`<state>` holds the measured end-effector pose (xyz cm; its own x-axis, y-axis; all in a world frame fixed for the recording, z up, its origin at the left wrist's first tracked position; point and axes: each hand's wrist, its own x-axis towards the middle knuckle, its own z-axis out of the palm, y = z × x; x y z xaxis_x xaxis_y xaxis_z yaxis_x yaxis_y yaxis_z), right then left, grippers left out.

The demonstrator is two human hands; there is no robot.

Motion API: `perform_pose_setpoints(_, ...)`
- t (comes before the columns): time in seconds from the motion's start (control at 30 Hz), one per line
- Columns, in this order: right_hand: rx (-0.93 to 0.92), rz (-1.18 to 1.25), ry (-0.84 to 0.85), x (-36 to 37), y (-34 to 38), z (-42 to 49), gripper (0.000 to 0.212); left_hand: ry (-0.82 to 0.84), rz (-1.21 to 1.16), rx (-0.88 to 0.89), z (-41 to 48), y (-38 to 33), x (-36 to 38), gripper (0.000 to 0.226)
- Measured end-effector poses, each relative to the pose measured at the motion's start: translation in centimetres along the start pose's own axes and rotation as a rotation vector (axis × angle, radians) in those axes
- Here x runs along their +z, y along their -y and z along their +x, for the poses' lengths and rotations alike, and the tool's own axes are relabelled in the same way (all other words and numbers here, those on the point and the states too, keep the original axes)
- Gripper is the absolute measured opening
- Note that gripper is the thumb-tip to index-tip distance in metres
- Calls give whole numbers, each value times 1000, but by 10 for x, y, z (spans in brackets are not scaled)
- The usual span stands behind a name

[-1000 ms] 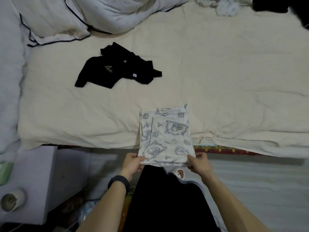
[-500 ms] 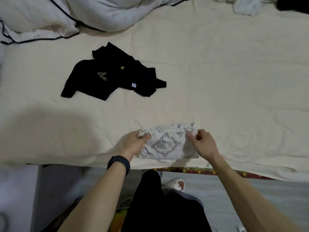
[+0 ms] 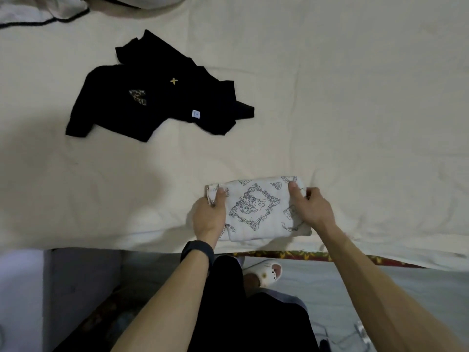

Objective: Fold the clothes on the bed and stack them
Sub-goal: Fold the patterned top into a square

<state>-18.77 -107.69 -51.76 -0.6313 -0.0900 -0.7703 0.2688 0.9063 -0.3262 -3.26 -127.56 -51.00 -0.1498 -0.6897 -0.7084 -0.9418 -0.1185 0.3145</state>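
The white printed garment point(image 3: 256, 209) lies folded into a compact rectangle on the near edge of the bed point(image 3: 355, 97), just right of centre. Its long axis runs left to right, parallel to the bed's edge. A framed line drawing faces up at its middle, with smaller drawings along the far and right borders.

The left hand point(image 3: 209, 219) grips the garment's left end. Its thumb lies on top near the far left corner, and its fingers are curled out of sight beneath the cloth. The right hand point(image 3: 311, 208) grips the right end in the same way, thumb pressed on top near the far right corner and the fingers wrapped round the edge. A dark wristband point(image 3: 198, 252) sits on the left wrist.

The black shirt point(image 3: 162, 97) lies unfolded and rumpled on the far left of the bed, well apart from the white garment. One sleeve points near-left and another points right, with a small yellow cross and a white label showing on top.

A white duvet point(image 3: 38, 11) with dark piping is bunched at the far left corner. A pale slipper point(image 3: 269, 273) is on the floor below the bed's edge.
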Motion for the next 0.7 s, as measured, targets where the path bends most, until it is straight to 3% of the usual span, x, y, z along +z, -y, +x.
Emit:
perform_pose_setpoints(0.13, 28, 185, 28, -1, -4, 6, 43, -24, -15, 231, 3, 10, -2, 31)
perform_pose_setpoints(0.27, 43, 204, 80, -1, -6, 8, 63, 44, -108, 210, 7, 15, -3, 32)
perform_pose_setpoints(0.37, -44, 161, 8, 2, -9, 7, 47, 81, -129, 218, 12, 12, -6, 37)
perform_pose_setpoints(0.5, -189, 83, -123, 11, -14, -1, 40, -36, -10, 378, 13, 13, -6, 28)
perform_pose_setpoints(0.7, -301, 212, -304, -5, -11, -34, 34, -130, 68, 577, -14, -10, -31, 37)
